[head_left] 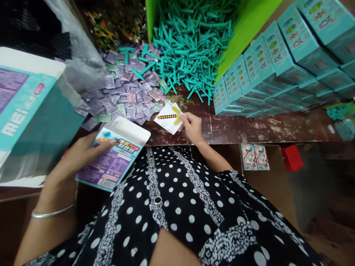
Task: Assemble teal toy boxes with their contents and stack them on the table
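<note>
My left hand point(80, 151) grips a small open carton point(116, 159) with purple and teal print, its white flap raised, held over my lap at the table's edge. My right hand point(191, 127) pinches a white card point(169, 117) printed with a yellow and black pixel pickaxe, just above the worn wooden table point(249, 129). A heap of purple and green sachets point(124, 92) lies just beyond the carton. A pile of teal plastic pieces point(191, 44) spills down from a green bin behind the card.
Rows of closed teal boxes point(266, 70) are stacked at the right. A large teal carton point(24, 111) stands at the left beside a clear plastic bag point(80, 55). Printed cards point(255, 157) and a red object point(291, 158) sit below the table edge.
</note>
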Demonstrator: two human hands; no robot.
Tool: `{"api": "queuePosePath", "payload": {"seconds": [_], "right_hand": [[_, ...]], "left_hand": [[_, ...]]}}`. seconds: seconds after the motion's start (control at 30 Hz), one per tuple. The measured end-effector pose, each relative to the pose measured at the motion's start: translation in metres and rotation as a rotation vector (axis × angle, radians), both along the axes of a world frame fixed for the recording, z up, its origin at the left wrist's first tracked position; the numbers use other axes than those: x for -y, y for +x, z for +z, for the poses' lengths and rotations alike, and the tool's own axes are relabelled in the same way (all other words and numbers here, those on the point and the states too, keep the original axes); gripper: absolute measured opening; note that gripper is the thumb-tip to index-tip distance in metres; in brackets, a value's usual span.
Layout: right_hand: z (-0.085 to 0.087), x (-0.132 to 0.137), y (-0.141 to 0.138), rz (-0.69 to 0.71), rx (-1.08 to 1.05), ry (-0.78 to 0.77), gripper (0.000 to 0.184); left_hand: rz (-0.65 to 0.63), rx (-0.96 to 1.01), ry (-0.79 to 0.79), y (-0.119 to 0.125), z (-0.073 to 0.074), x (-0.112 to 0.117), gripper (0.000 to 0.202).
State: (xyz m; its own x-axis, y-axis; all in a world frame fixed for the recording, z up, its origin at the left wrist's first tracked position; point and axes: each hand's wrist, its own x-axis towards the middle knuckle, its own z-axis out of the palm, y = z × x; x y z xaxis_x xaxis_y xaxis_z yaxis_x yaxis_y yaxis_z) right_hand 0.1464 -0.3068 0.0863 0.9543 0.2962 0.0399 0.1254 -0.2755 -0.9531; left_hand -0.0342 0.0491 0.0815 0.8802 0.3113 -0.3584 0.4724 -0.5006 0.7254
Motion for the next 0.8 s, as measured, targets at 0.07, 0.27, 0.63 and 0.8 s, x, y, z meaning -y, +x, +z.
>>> {"api": "queuePosePath", "payload": {"seconds": [0.07, 0.27, 0.63, 0.8], "right_hand": [[0.003, -0.026, 0.001, 0.079, 0.018, -0.001, 0.063], [0.000, -0.099, -0.013, 0.348, 0.167, -0.183, 0.050], [0.017, -0.117, 0.044, 0.494, 0.416, -0.480, 0.027], [0.003, -0.142, 0.094, 0.585, 0.605, -0.673, 0.039]], "left_hand": [[0.018, 0.026, -0.028, 0.000, 0.002, 0.004, 0.072], [0.081, 0.053, -0.138, 0.000, 0.006, 0.011, 0.077], [0.162, 0.068, -0.128, -0.007, -0.007, -0.001, 0.074], [0.139, 0.053, -0.156, -0.005, -0.006, 0.003, 0.076]]}}
